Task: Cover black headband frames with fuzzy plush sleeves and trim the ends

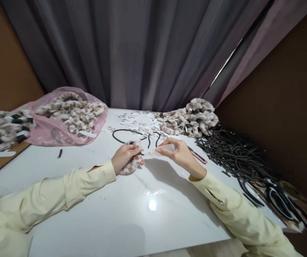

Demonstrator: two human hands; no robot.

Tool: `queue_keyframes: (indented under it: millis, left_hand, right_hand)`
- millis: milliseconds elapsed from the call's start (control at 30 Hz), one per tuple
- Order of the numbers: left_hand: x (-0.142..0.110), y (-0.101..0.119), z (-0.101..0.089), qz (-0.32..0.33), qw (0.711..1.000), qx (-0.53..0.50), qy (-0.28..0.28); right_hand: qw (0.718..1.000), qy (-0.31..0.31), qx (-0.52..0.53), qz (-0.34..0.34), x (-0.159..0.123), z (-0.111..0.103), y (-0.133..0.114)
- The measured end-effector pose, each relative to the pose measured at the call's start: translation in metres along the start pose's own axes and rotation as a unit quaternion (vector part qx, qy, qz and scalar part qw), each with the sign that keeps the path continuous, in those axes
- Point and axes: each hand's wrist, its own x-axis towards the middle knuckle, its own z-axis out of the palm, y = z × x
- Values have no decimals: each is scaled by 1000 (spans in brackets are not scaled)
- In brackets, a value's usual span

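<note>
My left hand (123, 156) is closed around a furry leopard-print band (132, 165) that rests on the white table (132, 210). My right hand (178, 151) pinches a small clear white strip (160, 150) and holds its tip against the end of the furry band. Both hands meet near the middle of the table. Both sleeves are pale yellow.
A pink plastic bag (62, 134) of furry bands lies at the back left, another furry pile (189, 119) at the back right. Black plastic hoops (239, 153) heap along the right edge, with pink-handled scissors (197, 156) by my right hand. Small white tags (137, 123) litter the far table.
</note>
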Motion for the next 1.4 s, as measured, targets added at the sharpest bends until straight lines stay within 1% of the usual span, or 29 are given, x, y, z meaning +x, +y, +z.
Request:
queue_keyframes:
  millis: [167, 333, 433, 633, 767, 933, 1100, 1300, 1400]
  left_hand:
    - [-1, 2, 1, -3, 1000, 6, 2]
    - [-3, 3, 3, -10, 1000, 8, 11]
    - [-3, 3, 2, -5, 1000, 9, 7]
    - [-2, 3, 1, -5, 1000, 18, 4]
    - [-1, 2, 1, -5, 1000, 19, 5]
    - [-1, 3, 2, -3, 1000, 13, 6]
    - [-2, 3, 1, -5, 1000, 10, 8]
    - [-2, 2, 1, -1, 1000, 15, 5]
    - [-2, 2, 1, -1, 1000, 11, 6]
  right_hand:
    - [1000, 4, 11, -2, -1, 1, 0]
    - [998, 24, 43, 23, 1, -2, 0]
    - [998, 29, 43, 31, 1, -2, 0]
    - [1000, 14, 15, 9, 1, 3, 4]
    - [1000, 9, 16, 0, 1, 5, 4]
    - [1000, 11, 6, 9, 2, 3, 2]
    - [999, 14, 25, 22, 2, 1, 1]
    - [1000, 18, -4, -6, 0, 3, 1]
    - [1000, 17, -12, -7, -1, 2, 0]
